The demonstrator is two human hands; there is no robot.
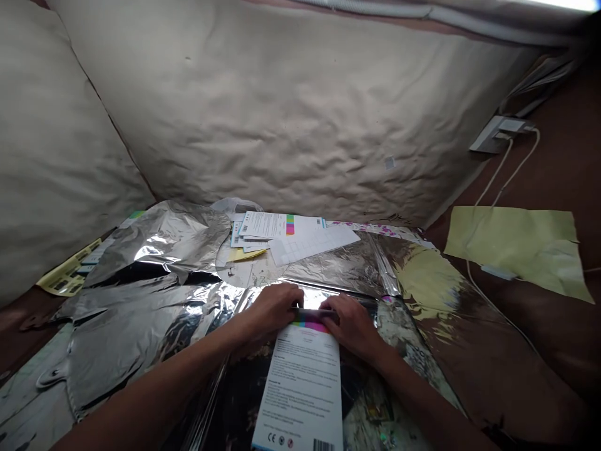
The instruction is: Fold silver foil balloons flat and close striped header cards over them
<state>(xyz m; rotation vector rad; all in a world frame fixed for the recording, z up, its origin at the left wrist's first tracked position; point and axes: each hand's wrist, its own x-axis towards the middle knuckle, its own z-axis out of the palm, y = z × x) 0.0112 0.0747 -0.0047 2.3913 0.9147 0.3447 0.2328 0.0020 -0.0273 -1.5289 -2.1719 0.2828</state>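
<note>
In the head view we see our left hand (pixel 275 307) and our right hand (pixel 353 327) close together, nearly touching. Both rest on a dark strip (pixel 314 315) at the top of a printed white card (pixel 300 388), which lies on crumpled silver foil (pixel 154 244). We cannot tell if the hands clamp it. For good work, both hands should stay level, so the card lies straight.

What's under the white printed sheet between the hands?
The white printed sheet lies on crinkled silver foil sheeting, visible along both sides. Directly beneath it is covered, so nothing there can be seen. The left hand and right hand rest on its top end.
</note>
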